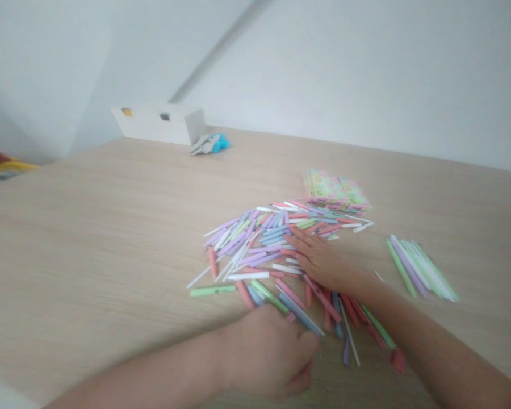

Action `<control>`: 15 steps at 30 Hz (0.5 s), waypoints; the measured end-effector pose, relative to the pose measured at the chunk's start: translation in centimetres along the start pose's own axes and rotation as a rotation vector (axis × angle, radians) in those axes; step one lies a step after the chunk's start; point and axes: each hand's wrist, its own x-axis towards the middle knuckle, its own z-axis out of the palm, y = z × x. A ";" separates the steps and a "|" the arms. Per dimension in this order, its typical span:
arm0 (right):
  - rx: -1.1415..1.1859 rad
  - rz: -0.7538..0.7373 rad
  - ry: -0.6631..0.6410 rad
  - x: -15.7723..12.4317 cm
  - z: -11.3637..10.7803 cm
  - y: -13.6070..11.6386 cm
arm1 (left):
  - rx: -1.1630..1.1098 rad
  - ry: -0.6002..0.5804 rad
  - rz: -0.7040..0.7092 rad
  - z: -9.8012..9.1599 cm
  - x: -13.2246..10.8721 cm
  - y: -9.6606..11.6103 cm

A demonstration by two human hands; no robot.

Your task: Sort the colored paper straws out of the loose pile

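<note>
A wide pile of thin coloured sticks, in purple, blue, white, red and green, lies loosely spread on the wooden table. My right hand rests palm down on the pile's right part, its fingers stretched toward the left. In front of the pile, my left hand is curled close to the near sticks; whatever its fingers may hold is hidden and blurred. Several green, white and purple sticks lie side by side in a separate group to the right.
Behind the pile are printed green and pink packs. A white box stands at the back left beside a crumpled grey and blue item. The pale wall runs along the table's back edge.
</note>
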 end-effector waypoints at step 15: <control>0.038 0.120 -0.139 -3.6 -2.0 1.5 | -0.016 -0.088 0.127 -1.2 0.1 1.5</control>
